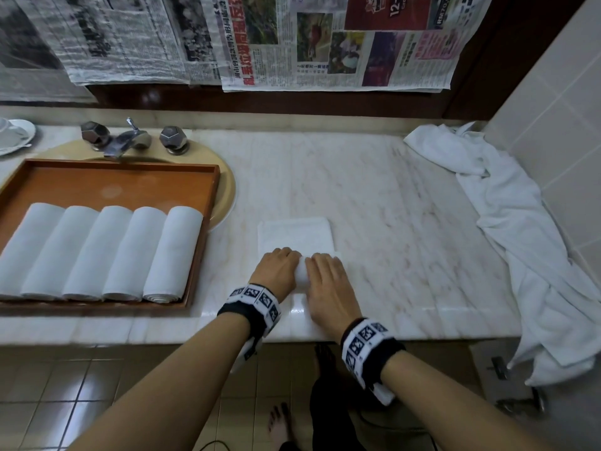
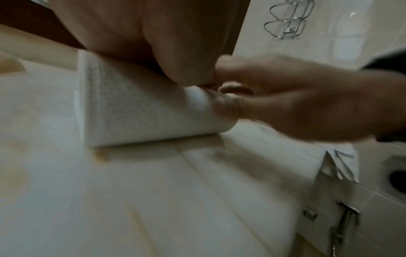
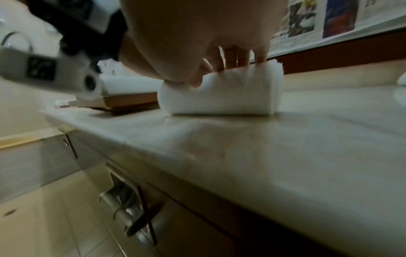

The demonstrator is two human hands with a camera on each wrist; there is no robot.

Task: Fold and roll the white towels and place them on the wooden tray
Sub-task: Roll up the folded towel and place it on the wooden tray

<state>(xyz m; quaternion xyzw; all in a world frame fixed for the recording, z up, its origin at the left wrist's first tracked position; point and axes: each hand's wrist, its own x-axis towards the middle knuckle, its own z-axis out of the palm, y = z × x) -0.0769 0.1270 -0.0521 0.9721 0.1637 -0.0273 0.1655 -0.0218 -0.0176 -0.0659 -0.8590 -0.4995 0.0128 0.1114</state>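
Done: five rolled towels [image 1: 97, 252] lay on wooden tray [image 1: 208, 222].
In hand: your left hand [image 1: 276, 271] and right hand [image 1: 328, 281], grip curled, rolled sixth towel [image 1: 296, 236] on worktop [image 1: 406, 222].
Left: heaped towels [image 1: 507, 222].

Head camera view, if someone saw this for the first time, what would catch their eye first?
Probably the two hands, left hand and right hand, pressed side by side on a half-rolled white towel near the marble counter's front edge. Next, the five rolled towels lined up in the wooden tray at left, over the sink. Then the newspaper sheets hanging above.
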